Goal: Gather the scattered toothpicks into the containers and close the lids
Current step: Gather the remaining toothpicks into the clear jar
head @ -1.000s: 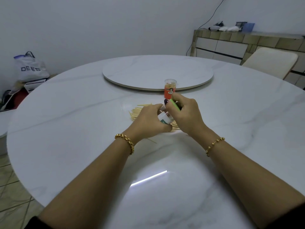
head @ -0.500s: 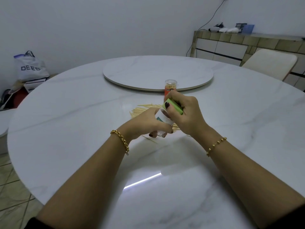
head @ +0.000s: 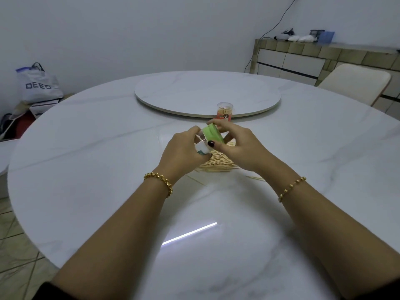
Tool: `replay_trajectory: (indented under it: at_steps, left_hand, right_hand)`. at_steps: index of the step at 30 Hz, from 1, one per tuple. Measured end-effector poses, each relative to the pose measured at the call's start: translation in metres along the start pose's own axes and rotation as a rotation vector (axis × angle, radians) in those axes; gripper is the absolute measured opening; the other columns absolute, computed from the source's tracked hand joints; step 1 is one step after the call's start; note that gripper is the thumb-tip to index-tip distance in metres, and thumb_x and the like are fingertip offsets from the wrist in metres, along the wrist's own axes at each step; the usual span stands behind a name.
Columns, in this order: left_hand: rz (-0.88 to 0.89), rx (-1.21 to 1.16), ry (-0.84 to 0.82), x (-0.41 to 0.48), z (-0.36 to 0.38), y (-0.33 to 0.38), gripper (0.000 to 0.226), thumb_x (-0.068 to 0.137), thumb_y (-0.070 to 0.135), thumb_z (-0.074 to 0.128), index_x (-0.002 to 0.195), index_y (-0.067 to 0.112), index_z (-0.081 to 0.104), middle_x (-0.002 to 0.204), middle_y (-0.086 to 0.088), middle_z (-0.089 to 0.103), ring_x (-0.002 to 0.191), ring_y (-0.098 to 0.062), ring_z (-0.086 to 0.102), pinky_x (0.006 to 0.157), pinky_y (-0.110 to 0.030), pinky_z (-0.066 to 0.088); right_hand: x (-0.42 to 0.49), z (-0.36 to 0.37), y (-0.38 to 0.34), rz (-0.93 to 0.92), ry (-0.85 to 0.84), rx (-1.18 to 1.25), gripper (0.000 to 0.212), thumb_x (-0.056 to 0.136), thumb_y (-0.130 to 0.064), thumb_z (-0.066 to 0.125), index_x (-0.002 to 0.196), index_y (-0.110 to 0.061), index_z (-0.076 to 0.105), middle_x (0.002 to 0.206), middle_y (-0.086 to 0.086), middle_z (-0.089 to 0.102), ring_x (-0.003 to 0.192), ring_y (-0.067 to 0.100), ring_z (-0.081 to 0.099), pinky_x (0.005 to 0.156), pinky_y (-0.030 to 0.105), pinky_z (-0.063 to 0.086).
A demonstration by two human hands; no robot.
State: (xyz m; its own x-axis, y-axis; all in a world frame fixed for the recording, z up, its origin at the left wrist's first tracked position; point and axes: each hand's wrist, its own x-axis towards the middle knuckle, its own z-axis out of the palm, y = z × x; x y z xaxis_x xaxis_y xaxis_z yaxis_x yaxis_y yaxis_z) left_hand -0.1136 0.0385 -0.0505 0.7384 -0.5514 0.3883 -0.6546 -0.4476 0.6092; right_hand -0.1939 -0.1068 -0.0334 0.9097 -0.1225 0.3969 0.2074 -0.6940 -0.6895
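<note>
Together, left grip wraps tilted container; right grip pinches green lid (above toothpicks).

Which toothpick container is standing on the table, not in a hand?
The red-labelled container, upright beside the turntable. The green-lidded container is tilted, held by the left hand and right hand.

A round white marble table stood before a plain pale wall, a raised turntable sat at its middle, a strip of light was mirrored on its near top, a cream chair and tiled sideboard were at right, a printed bag at left, beige floor tiles below.
</note>
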Motion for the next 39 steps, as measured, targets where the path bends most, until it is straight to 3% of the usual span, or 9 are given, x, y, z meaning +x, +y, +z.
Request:
replay_trajectory:
  at_steps: [3, 5, 11, 20, 25, 30, 32, 35, 39]
  left_hand:
    - [-0.001, 0.001, 0.004, 0.001, 0.001, -0.005, 0.034, 0.073, 0.029, 0.077, 0.098, 0.021, 0.055, 0.09, 0.006, 0.061, 0.076, -0.011, 0.057, 0.06, -0.019, 0.044]
    - [0.019, 0.017, 0.013, 0.002, 0.002, -0.007, 0.032, 0.074, 0.028, 0.076, 0.095, 0.023, 0.054, 0.088, 0.008, 0.06, 0.074, -0.008, 0.057, 0.058, -0.015, 0.042]
    - [0.029, 0.007, 0.016, 0.001, 0.002, -0.002, 0.031, 0.074, 0.027, 0.075, 0.097, 0.021, 0.055, 0.088, 0.009, 0.06, 0.072, -0.005, 0.057, 0.057, -0.018, 0.044]
    - [-0.001, -0.065, 0.011, 0.001, 0.01, -0.009, 0.034, 0.069, 0.025, 0.079, 0.092, 0.021, 0.055, 0.086, 0.006, 0.061, 0.077, -0.013, 0.057, 0.061, -0.023, 0.043]
    - [-0.066, -0.141, 0.045, 0.005, 0.01, -0.015, 0.037, 0.068, 0.032, 0.08, 0.097, 0.021, 0.06, 0.089, 0.006, 0.066, 0.08, -0.012, 0.062, 0.064, -0.026, 0.049]
    - [-0.149, -0.318, 0.088, 0.011, 0.004, -0.016, 0.045, 0.073, 0.039, 0.079, 0.107, 0.019, 0.057, 0.102, 0.009, 0.063, 0.089, 0.002, 0.059, 0.064, -0.007, 0.042]
    - [-0.174, -0.4, 0.089, 0.014, 0.006, -0.016, 0.047, 0.081, 0.04, 0.071, 0.118, 0.018, 0.051, 0.112, 0.006, 0.061, 0.092, 0.001, 0.058, 0.067, -0.013, 0.045]
    - [-0.189, -0.45, 0.099, 0.017, 0.008, -0.019, 0.051, 0.087, 0.04, 0.064, 0.127, 0.018, 0.041, 0.124, 0.002, 0.055, 0.102, -0.004, 0.056, 0.079, -0.024, 0.05]
    - [-0.199, -0.489, 0.127, 0.018, 0.011, -0.026, 0.058, 0.078, 0.052, 0.063, 0.12, 0.023, 0.035, 0.125, 0.001, 0.054, 0.111, -0.013, 0.057, 0.093, -0.043, 0.051]
  right_hand:
    - [-0.001, -0.006, 0.0, -0.118, -0.086, 0.026, 0.06, 0.082, 0.001, 0.064, 0.132, -0.029, 0.05, 0.124, -0.018, 0.05, 0.106, -0.007, 0.049, 0.069, 0.003, 0.038]
    - [-0.001, -0.005, 0.002, -0.125, -0.044, 0.029, 0.066, 0.08, -0.005, 0.069, 0.137, -0.027, 0.045, 0.127, -0.018, 0.045, 0.113, -0.003, 0.047, 0.068, 0.002, 0.038]
    - [0.0, -0.004, 0.004, 0.047, 0.059, -0.037, 0.047, 0.081, -0.039, 0.071, 0.124, -0.031, 0.053, 0.107, -0.01, 0.058, 0.086, 0.002, 0.06, 0.066, 0.006, 0.043]
    - [0.001, 0.001, 0.01, 0.007, 0.022, 0.048, 0.051, 0.078, -0.01, 0.075, 0.121, -0.027, 0.055, 0.111, -0.008, 0.055, 0.086, 0.007, 0.057, 0.063, 0.007, 0.04]
    - [0.005, -0.004, 0.013, -0.033, 0.094, 0.062, 0.054, 0.078, -0.002, 0.073, 0.124, -0.02, 0.053, 0.105, -0.019, 0.049, 0.091, 0.004, 0.054, 0.062, 0.005, 0.04]
    - [0.018, -0.013, 0.034, 0.016, 0.111, -0.133, 0.056, 0.077, -0.006, 0.075, 0.126, -0.022, 0.055, 0.118, -0.005, 0.056, 0.069, -0.003, 0.052, 0.065, 0.005, 0.038]
    - [0.03, -0.016, 0.045, 0.041, 0.103, -0.244, 0.058, 0.076, -0.013, 0.077, 0.129, -0.024, 0.054, 0.121, -0.001, 0.058, 0.07, 0.003, 0.052, 0.074, 0.016, 0.041]
    - [0.051, -0.017, 0.056, 0.089, 0.118, -0.347, 0.059, 0.077, -0.021, 0.076, 0.131, -0.025, 0.052, 0.121, 0.003, 0.06, 0.102, 0.02, 0.058, 0.088, 0.036, 0.048]
    - [0.079, -0.003, 0.061, 0.128, 0.108, -0.527, 0.047, 0.08, -0.03, 0.073, 0.122, -0.019, 0.056, 0.113, 0.001, 0.063, 0.102, 0.024, 0.058, 0.074, 0.033, 0.049]
